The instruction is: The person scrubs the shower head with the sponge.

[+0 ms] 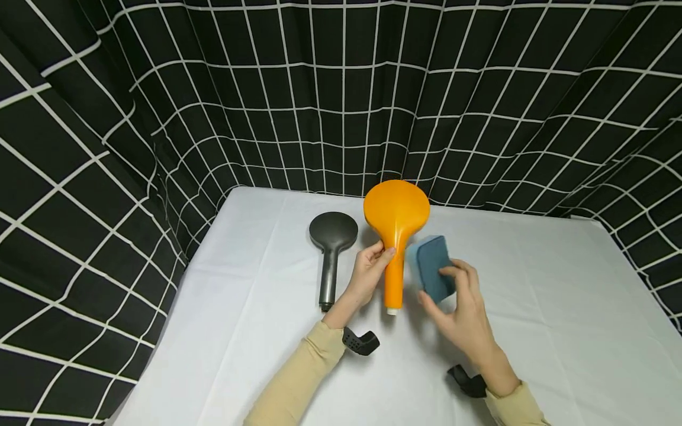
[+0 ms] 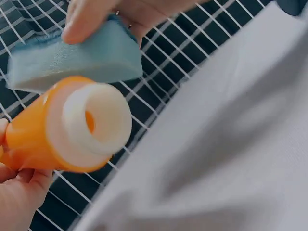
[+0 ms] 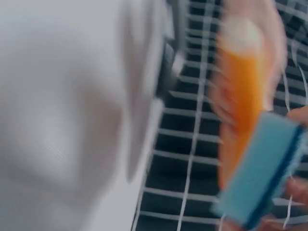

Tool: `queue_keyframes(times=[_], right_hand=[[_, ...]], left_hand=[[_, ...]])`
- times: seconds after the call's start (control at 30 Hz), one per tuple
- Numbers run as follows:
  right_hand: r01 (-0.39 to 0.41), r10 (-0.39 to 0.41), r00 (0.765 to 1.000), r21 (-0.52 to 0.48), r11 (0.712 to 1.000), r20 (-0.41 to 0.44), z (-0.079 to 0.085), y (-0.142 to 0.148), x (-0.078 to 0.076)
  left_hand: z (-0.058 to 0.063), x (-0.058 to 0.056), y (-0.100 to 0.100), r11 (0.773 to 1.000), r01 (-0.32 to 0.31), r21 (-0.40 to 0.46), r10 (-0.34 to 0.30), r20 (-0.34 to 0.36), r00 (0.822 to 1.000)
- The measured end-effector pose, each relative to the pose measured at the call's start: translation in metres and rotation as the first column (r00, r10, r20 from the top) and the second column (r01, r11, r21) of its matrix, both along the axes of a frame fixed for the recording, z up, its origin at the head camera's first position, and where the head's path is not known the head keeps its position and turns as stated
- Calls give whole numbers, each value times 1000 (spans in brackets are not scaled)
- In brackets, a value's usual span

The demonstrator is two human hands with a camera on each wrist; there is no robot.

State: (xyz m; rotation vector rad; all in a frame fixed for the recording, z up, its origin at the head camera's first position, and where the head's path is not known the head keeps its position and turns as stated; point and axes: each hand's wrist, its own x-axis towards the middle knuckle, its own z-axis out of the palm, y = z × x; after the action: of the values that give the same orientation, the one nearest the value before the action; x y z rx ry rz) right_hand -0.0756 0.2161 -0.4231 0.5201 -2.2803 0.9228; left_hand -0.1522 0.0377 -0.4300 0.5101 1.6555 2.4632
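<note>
My left hand [image 1: 367, 273] grips the handle of an orange shower head [image 1: 396, 207], its round head pointing away from me. The hollow white connector [image 2: 72, 115] at the handle's end faces the left wrist camera. Thumb and fingers of my right hand [image 1: 469, 322] pinch a blue sponge [image 1: 436, 269] just right of the handle. One face of the sponge is darker blue; the rest [image 3: 257, 166] is light blue. In the left wrist view the sponge overlaps the far side of the handle.
A dark grey shower head [image 1: 333, 232] lies left of my left hand, handle toward me. White cloth [image 1: 559, 296] covers the table. Black curtains with a white grid [image 1: 343, 89] hang behind and at both sides. Black wrist mounts [image 1: 362, 342] sit on both forearms.
</note>
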Motion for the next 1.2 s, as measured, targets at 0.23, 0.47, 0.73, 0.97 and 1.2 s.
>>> queue_keyframes(times=[0.23, 0.47, 0.73, 0.97, 1.2], right_hand=[[254, -281, 877, 121, 960, 390, -2, 10, -10], [286, -352, 891, 248, 926, 285, -25, 2, -14], [320, -396, 889, 307, 896, 230, -34, -4, -11], [315, -411, 879, 351, 882, 242, -38, -5, -11], [318, -408, 881, 340, 885, 239, -41, -4, -11]], left_hand=[[0, 1, 14, 992, -19, -126, 29, 74, 997], [-8, -3, 22, 972, -77, -224, 99, 92, 991], [-29, -10, 29, 942, -110, -317, 162, 143, 976], [-55, -21, 34, 932, -141, -333, 207, 173, 963], [-53, -20, 33, 901, -161, -403, 239, 150, 959]])
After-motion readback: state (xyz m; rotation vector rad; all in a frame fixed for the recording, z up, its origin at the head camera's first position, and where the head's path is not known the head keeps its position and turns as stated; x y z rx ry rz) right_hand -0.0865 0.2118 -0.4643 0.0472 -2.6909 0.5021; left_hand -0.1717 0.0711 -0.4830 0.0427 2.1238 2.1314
